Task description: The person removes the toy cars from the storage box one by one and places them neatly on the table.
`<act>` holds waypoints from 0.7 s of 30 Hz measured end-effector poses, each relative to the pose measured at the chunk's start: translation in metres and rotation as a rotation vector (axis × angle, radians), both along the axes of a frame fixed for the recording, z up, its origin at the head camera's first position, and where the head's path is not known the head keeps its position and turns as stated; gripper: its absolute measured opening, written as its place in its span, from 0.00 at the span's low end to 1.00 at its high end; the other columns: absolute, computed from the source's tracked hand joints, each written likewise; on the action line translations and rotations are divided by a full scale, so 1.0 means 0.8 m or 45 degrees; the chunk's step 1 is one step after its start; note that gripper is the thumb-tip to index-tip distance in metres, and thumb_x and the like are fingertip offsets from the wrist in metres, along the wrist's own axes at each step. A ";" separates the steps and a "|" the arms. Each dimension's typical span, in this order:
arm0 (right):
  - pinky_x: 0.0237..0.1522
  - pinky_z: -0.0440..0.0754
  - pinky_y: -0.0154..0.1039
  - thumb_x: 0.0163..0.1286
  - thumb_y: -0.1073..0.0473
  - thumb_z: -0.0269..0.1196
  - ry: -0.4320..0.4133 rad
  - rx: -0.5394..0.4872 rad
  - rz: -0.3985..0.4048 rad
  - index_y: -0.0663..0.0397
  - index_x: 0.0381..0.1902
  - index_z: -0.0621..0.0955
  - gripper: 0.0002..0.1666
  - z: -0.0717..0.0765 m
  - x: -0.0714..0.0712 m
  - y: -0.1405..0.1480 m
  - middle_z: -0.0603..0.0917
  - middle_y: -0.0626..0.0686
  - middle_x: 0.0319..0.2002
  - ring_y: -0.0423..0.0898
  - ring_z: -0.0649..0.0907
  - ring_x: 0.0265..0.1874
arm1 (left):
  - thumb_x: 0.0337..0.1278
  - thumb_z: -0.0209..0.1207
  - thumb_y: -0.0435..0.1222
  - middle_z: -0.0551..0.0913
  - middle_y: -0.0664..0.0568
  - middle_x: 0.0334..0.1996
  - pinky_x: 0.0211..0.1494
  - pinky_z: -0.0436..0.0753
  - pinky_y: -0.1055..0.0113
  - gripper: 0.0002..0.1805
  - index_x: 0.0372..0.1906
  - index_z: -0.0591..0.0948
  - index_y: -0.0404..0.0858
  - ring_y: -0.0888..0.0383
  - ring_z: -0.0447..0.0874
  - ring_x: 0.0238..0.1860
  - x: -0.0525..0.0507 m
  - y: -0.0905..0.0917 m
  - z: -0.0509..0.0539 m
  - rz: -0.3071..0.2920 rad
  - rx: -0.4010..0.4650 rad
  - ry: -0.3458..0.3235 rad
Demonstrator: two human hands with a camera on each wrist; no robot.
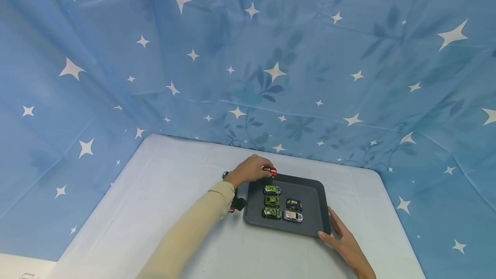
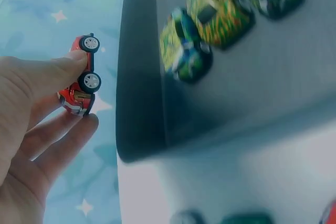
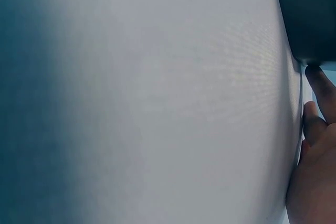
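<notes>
In the head view my left hand (image 1: 251, 169) holds a red toy car (image 1: 272, 171) by the far left edge of a dark grey tray (image 1: 311, 193). The left wrist view shows this car (image 2: 84, 74) pinched between thumb and fingertips, wheels to the camera, beside the tray wall (image 2: 137, 77). My right hand (image 1: 346, 244) grips the tray's near right corner, thumb on the front edge and fingers along the side. In the right wrist view that hand (image 3: 317, 156) is partly cut off. Several toy cars stand in the tray, among them a green one (image 1: 272, 201) and a white one (image 1: 292, 216).
Left of the tray, a green toy car (image 1: 225, 175) and a red one (image 1: 231, 209) show partly from behind my left arm. A white cloth (image 1: 162, 184) covers the table. Blue star-patterned curtains (image 1: 232, 55) stand behind and at both sides.
</notes>
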State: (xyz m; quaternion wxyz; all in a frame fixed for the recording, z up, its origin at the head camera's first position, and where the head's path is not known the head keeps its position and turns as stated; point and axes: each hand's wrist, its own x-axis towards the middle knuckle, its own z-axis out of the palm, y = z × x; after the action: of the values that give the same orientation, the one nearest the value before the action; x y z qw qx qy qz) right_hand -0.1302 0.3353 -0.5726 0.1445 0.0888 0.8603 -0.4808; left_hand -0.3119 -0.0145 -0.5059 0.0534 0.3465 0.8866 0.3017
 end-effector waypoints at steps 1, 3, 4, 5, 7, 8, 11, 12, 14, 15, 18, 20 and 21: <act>0.75 0.51 0.76 0.72 0.40 0.72 -0.002 0.003 -0.001 0.47 0.90 0.47 0.63 0.000 0.000 0.000 0.47 0.67 0.85 0.73 0.51 0.81 | 0.73 0.70 0.38 0.91 0.53 0.50 0.49 0.84 0.66 0.14 0.58 0.90 0.41 0.62 0.86 0.44 0.000 -0.005 0.000 0.007 -0.004 0.001; 0.75 0.51 0.76 0.72 0.39 0.72 -0.007 0.013 0.000 0.47 0.90 0.47 0.64 -0.001 -0.001 0.000 0.47 0.68 0.85 0.73 0.51 0.81 | 0.73 0.70 0.38 0.91 0.53 0.50 0.48 0.84 0.66 0.14 0.58 0.90 0.41 0.62 0.86 0.43 -0.001 -0.013 0.001 0.019 0.005 -0.014; 0.75 0.51 0.77 0.72 0.39 0.72 -0.009 0.018 0.001 0.47 0.90 0.46 0.64 -0.001 -0.001 0.000 0.47 0.68 0.85 0.74 0.51 0.81 | 0.73 0.69 0.38 0.91 0.53 0.50 0.47 0.84 0.65 0.14 0.58 0.90 0.41 0.62 0.86 0.43 -0.001 -0.017 0.001 0.023 0.007 -0.019; 0.74 0.51 0.77 0.72 0.39 0.72 -0.012 0.024 0.002 0.47 0.90 0.46 0.64 -0.001 -0.001 0.000 0.47 0.69 0.85 0.74 0.51 0.81 | 0.73 0.69 0.38 0.91 0.53 0.50 0.47 0.84 0.65 0.14 0.58 0.90 0.41 0.62 0.86 0.43 -0.002 -0.022 0.001 0.024 0.008 -0.020; 0.74 0.51 0.77 0.72 0.38 0.71 -0.012 0.030 0.002 0.46 0.90 0.46 0.64 -0.002 -0.001 0.000 0.47 0.68 0.85 0.74 0.52 0.81 | 0.73 0.69 0.37 0.91 0.53 0.50 0.46 0.84 0.66 0.14 0.58 0.90 0.41 0.62 0.85 0.43 -0.003 -0.029 0.000 0.025 0.015 -0.021; 0.74 0.51 0.78 0.72 0.38 0.71 -0.012 0.035 0.003 0.46 0.90 0.46 0.64 -0.002 -0.001 0.000 0.47 0.68 0.85 0.74 0.52 0.81 | 0.73 0.69 0.37 0.91 0.53 0.50 0.46 0.84 0.65 0.14 0.58 0.90 0.41 0.62 0.85 0.43 -0.004 -0.033 0.000 0.023 0.021 -0.018; 0.74 0.51 0.77 0.72 0.39 0.72 -0.004 0.028 0.001 0.47 0.90 0.46 0.64 -0.001 -0.001 0.000 0.47 0.68 0.85 0.74 0.52 0.81 | 0.73 0.69 0.37 0.90 0.52 0.50 0.47 0.84 0.64 0.14 0.58 0.90 0.40 0.61 0.86 0.44 -0.005 -0.044 -0.002 0.020 0.025 -0.005; 0.75 0.51 0.77 0.72 0.39 0.72 -0.004 0.024 -0.001 0.47 0.90 0.46 0.64 0.000 -0.001 0.000 0.47 0.67 0.85 0.73 0.52 0.81 | 0.73 0.69 0.37 0.90 0.52 0.50 0.47 0.84 0.64 0.14 0.58 0.90 0.40 0.61 0.86 0.44 -0.005 -0.048 -0.002 0.022 0.030 -0.007; 0.75 0.51 0.76 0.72 0.40 0.72 -0.006 0.013 -0.004 0.47 0.90 0.47 0.64 -0.001 0.000 -0.001 0.46 0.67 0.85 0.73 0.51 0.81 | 0.73 0.69 0.37 0.90 0.52 0.50 0.48 0.84 0.63 0.14 0.58 0.89 0.40 0.59 0.87 0.45 -0.005 -0.057 -0.003 0.028 0.032 -0.016; 0.75 0.51 0.76 0.72 0.40 0.72 -0.006 0.008 -0.002 0.47 0.90 0.47 0.64 -0.001 0.000 -0.001 0.46 0.66 0.86 0.73 0.51 0.81 | 0.73 0.69 0.37 0.90 0.51 0.51 0.49 0.84 0.62 0.14 0.58 0.89 0.39 0.59 0.87 0.46 -0.005 -0.061 -0.004 0.033 0.033 -0.022; 0.75 0.51 0.77 0.72 0.40 0.72 -0.012 0.008 0.003 0.46 0.90 0.46 0.64 0.000 0.000 -0.001 0.46 0.67 0.86 0.73 0.51 0.81 | 0.73 0.68 0.36 0.90 0.51 0.51 0.51 0.85 0.61 0.14 0.58 0.89 0.39 0.57 0.88 0.48 -0.006 -0.074 -0.005 0.049 0.040 -0.035; 0.75 0.50 0.77 0.72 0.40 0.72 -0.006 0.003 0.007 0.45 0.90 0.46 0.64 0.000 0.000 -0.001 0.46 0.67 0.85 0.73 0.50 0.81 | 0.73 0.68 0.36 0.90 0.51 0.51 0.53 0.86 0.60 0.14 0.58 0.89 0.39 0.56 0.88 0.49 -0.007 -0.083 -0.006 0.058 0.043 -0.041; 0.75 0.50 0.77 0.72 0.41 0.72 -0.004 -0.001 0.007 0.45 0.90 0.46 0.64 -0.001 0.000 0.000 0.46 0.67 0.85 0.73 0.50 0.81 | 0.73 0.68 0.36 0.90 0.51 0.51 0.53 0.86 0.59 0.14 0.58 0.89 0.38 0.56 0.88 0.49 -0.007 -0.087 -0.006 0.064 0.048 -0.044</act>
State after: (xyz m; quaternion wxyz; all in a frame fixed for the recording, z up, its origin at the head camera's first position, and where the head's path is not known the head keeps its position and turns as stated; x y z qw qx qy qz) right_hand -0.1300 0.3351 -0.5730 0.1472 0.0871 0.8602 -0.4804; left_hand -0.3179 -0.0839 -0.5108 0.0547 0.3198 0.8881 0.3256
